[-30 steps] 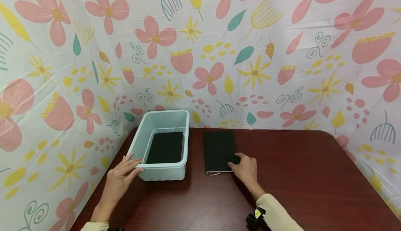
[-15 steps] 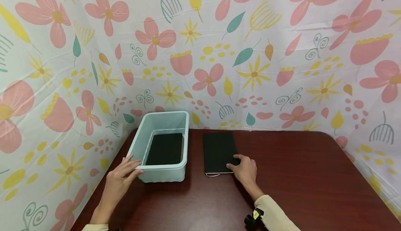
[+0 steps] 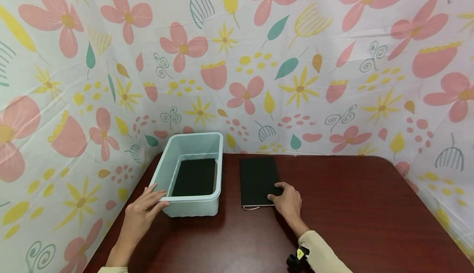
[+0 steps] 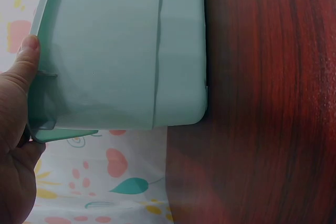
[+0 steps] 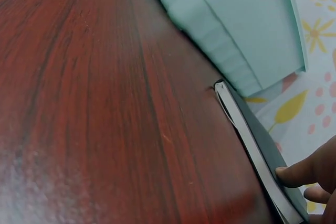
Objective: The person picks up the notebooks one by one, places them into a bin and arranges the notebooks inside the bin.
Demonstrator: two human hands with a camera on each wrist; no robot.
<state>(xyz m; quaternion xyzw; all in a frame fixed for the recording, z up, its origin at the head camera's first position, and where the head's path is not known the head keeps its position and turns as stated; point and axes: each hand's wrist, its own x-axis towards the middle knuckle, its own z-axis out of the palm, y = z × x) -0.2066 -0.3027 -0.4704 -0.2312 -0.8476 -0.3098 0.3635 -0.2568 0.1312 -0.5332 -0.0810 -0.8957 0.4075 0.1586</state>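
A pale blue-green plastic bin [image 3: 221,174] stands at the left of the table. My left hand [image 3: 140,217] grips its near left corner, thumb and fingers at the rim; the left wrist view shows the thumb on the bin wall [image 4: 105,51]. Inside lies a flat black rectangular thing [image 3: 195,177] that looks like a notebook. Right of the bin, a black notebook [image 3: 257,180] lies closed on the table, its ribbon end showing at the near edge. My right hand [image 3: 290,203] holds its near right corner, with the thumb on the cover [image 5: 262,140].
The dark red-brown wooden table [image 3: 352,207] extends to the right and toward me. A white cloth with printed flowers [image 3: 314,59] hangs behind it and along the left side. A small black camera [image 3: 297,258] is strapped at the right sleeve.
Both hands keep their places on the bin and the notebook. Only the head view has shifted very slightly.
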